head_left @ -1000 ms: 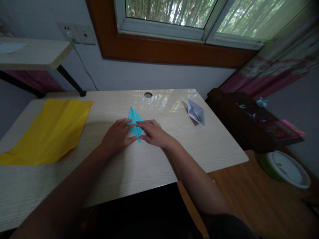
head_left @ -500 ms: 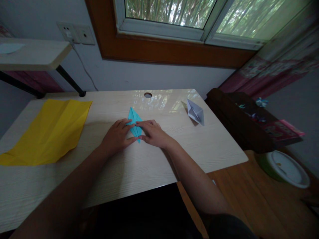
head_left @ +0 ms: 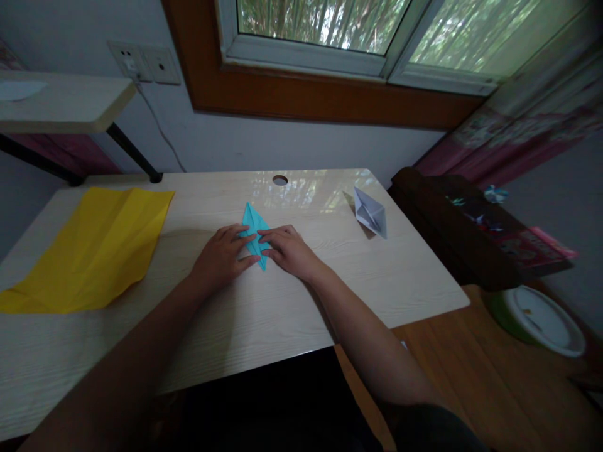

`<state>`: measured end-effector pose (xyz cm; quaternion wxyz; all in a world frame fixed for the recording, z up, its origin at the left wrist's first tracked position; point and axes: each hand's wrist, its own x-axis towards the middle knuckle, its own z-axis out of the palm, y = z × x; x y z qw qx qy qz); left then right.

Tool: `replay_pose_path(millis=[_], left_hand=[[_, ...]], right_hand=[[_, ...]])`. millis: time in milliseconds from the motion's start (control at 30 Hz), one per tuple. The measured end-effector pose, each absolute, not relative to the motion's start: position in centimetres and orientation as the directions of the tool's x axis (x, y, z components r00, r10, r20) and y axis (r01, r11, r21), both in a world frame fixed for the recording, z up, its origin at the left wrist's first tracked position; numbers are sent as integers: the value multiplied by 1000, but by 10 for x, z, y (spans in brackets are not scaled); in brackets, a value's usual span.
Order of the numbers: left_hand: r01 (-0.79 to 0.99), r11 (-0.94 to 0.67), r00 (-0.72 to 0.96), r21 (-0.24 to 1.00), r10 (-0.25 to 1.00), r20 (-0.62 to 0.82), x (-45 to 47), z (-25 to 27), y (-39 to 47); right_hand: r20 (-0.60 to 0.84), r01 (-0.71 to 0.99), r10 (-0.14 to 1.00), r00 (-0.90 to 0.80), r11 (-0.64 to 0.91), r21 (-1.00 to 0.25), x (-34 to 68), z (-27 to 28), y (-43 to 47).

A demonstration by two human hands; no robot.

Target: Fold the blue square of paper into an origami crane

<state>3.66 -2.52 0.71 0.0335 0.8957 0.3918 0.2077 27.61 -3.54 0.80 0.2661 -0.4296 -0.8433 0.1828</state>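
A turquoise sheet of origami paper [head_left: 255, 220], folded into a narrow diamond, lies on the desk between my hands. My left hand [head_left: 220, 256] holds its left side, with fingertips on the middle and the thumb near the lower point. From the right, my right hand [head_left: 291, 250] pins it with the index fingertip at the centre and the thumb at the lower right edge. The fingertips of both hands almost meet over the paper's middle. Part of the lower half is covered by the fingers.
Yellow paper [head_left: 98, 248] with creases is spread at the desk's left. A folded white paper piece [head_left: 370, 213] stands at the right. Behind the left side is a raised shelf [head_left: 61, 103]. A dark cabinet [head_left: 443, 232] and a green-and-white bin [head_left: 541, 320] are beyond the right edge.
My right thumb has shifted slightly up and right, off the lower tip, leaving more of that point showing. The left hand has hardly moved.
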Motion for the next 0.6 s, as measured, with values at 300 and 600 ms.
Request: replay_pose_path(millis=[300, 600], left_hand=[[658, -712, 618, 246, 697, 364, 35, 3, -23], [619, -714, 637, 328, 700, 322, 30, 2, -22]], right_hand=[[388, 545, 766, -513, 640, -541, 278, 2, -30], [311, 514, 778, -546, 604, -609, 276, 5, -35]])
